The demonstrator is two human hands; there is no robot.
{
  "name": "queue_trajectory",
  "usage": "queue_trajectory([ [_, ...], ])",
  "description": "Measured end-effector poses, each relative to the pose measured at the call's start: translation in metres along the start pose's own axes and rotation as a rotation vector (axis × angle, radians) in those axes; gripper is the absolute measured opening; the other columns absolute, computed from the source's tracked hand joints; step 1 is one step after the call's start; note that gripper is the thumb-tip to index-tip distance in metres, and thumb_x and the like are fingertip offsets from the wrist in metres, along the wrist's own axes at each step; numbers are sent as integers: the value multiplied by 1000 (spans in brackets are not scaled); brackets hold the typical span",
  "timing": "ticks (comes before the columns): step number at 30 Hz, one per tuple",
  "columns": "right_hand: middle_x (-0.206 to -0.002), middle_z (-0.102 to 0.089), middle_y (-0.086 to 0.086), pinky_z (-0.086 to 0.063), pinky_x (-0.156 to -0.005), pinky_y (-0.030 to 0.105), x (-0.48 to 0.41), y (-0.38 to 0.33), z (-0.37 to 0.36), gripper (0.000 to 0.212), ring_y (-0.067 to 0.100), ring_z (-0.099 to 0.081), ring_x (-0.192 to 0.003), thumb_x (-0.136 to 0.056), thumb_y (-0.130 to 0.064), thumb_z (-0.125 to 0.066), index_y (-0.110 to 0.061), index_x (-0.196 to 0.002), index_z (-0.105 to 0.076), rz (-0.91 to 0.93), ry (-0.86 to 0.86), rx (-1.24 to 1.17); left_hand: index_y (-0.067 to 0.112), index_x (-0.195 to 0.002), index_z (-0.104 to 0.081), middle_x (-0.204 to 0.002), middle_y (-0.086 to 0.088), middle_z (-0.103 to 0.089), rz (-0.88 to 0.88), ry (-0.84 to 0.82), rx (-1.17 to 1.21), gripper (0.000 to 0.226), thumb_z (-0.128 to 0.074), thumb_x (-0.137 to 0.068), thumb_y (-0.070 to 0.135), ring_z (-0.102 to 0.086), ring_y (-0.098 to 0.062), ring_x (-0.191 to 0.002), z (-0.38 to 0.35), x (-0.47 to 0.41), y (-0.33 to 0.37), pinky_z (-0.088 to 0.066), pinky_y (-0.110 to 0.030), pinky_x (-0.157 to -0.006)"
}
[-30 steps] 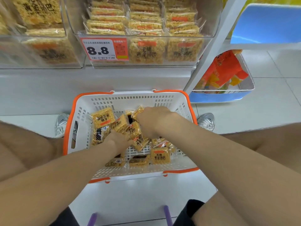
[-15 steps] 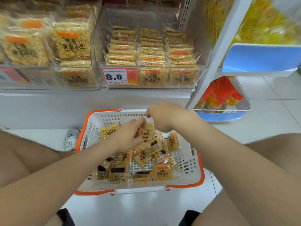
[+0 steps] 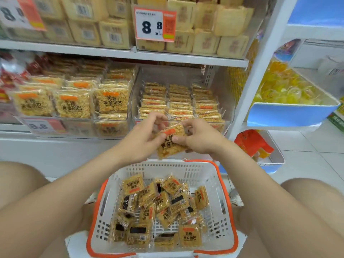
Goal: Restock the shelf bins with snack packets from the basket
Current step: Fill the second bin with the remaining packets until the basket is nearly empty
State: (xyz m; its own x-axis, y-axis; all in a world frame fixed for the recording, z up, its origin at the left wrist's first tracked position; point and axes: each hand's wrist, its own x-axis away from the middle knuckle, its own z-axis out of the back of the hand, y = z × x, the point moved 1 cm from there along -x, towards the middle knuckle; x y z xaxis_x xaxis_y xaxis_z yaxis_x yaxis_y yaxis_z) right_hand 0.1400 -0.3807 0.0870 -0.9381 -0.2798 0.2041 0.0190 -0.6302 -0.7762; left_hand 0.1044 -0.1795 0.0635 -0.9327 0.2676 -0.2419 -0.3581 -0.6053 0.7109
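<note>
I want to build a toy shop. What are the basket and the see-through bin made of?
Basket: likely hard plastic, matte white with an orange rim, moulded holes. Bin: probably clear glossy plastic; stacked packets show through its walls.

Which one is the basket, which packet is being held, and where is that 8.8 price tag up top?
basket (image 3: 167,170), head view, white lattice back wall.
held packet (image 3: 170,144), head view, printed front face.
price tag (image 3: 149,27), head view, white part with the digits.
</note>
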Motion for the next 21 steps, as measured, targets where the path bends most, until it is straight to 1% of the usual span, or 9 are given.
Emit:
queue_trajectory([
  [1, -120, -63, 25, -63, -82, 56, -2, -5, 2, 61, 40, -70, -102, -90, -30, -83, 1, -134, -53, -30, 26, -99, 30, -134, -47, -121, 14, -56, -23, 22, -47, 37, -64, -102, 31, -55, -1, -111, 9, -4, 3, -45, -22, -84],
  [3, -126, -63, 22, -63, -87, 53, -8, -13, 5, 65, 37, -70, -107, -92, -27, -80, -9, -145, -47, -72, 69, -256, 30, -135, -49, -128, 14, -55, -84, 26, -190, 51, -74, -92, 41, -53, -2, -119, 25, -12, 8, -47, -29, -97],
  [6, -120, -68, 18, -61, -91, 54, -16, -24, 7, 52, 37, -71, -107, -96, -26, -74, -17, -141, -50, -79, 109, -378, 29, -140, -48, -133, 12, -56, -121, 24, -432, 76, -84, -76, 53, -54, -11, -123, 40, -24, 15, -50, -41, -102],
  [8, -122, -70, 15, -62, -89, 54, -19, -31, 8, 48, 36, -70, -109, -93, -28, -72, -18, -137, -55, -90, 110, -438, 28, -141, -50, -132, 11, -58, -112, 54, -526, 83, -86, -71, 55, -56, -16, -121, 47, -33, 21, -49, -45, -102],
  [12, -117, -73, 13, -63, -67, 41, -28, -37, 9, 26, 32, -72, -104, -97, -16, -64, -13, -122, -65, -114, 90, -598, 27, -140, -54, -131, 10, -61, -130, 52, -615, 86, -86, -66, 55, -57, -17, -122, 58, -50, 25, -45, -42, -102],
  [13, -117, -72, 14, -62, -65, 40, -32, -36, 8, 32, 33, -72, -105, -95, -18, -68, -12, -125, -64, -110, 98, -613, 27, -140, -55, -131, 10, -61, -130, 41, -630, 86, -84, -65, 56, -57, -17, -122, 60, -54, 25, -44, -42, -103],
  [15, -117, -71, 10, -65, -69, 47, -39, -33, 5, 46, 30, -72, -106, -87, -28, -79, -17, -127, -59, -101, 138, -599, 27, -139, -55, -129, 11, -61, -132, 17, -658, 86, -80, -63, 60, -55, -17, -120, 62, -62, 25, -42, -43, -104],
  [17, -111, -70, 6, -62, -85, 59, -46, -33, 0, 38, 26, -71, -103, -90, -31, -80, -27, -118, -55, -75, 208, -581, 29, -139, -53, -129, 12, -60, -131, 26, -681, 85, -76, -65, 64, -53, -16, -123, 62, -68, 20, -39, -43, -109],
  [21, -130, -64, -2, -58, -95, 52, -67, -40, -7, 58, 21, -65, -115, -88, -44, -76, -25, -138, -52, 16, 392, -534, 23, -157, -35, -152, 4, -46, -49, 70, -708, 98, -69, -80, 73, -37, -20, -146, 57, -74, 0, -22, -47, -123],
])
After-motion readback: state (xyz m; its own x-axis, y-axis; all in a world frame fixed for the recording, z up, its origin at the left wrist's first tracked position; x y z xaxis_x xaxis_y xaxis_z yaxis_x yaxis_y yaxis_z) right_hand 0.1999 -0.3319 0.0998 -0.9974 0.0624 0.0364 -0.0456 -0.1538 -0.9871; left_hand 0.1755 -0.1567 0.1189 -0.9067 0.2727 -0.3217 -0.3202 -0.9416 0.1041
